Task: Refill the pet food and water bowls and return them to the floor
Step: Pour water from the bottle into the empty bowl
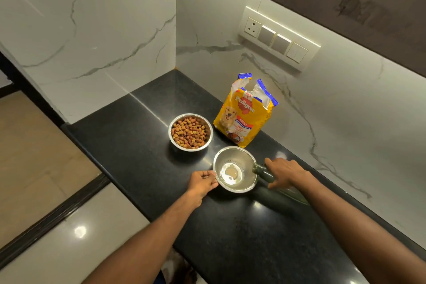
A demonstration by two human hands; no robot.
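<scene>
Two steel bowls stand on the black counter (pixel 129 145). The far food bowl (pixel 190 132) is filled with brown kibble. The near water bowl (pixel 235 169) holds a shallow pool of water. My left hand (pixel 202 182) grips the water bowl's left rim. My right hand (pixel 285 173) holds a dark green bottle (pixel 265 172) tipped on its side, with its mouth over the bowl's right rim. An open yellow pet food bag (pixel 245 113) stands upright behind the bowls against the wall.
Marble walls close the counter at the back and right. A switch panel (pixel 279 38) sits on the right wall above the bag. The counter's front edge drops to a glossy tiled floor (pixel 69 237) on the left.
</scene>
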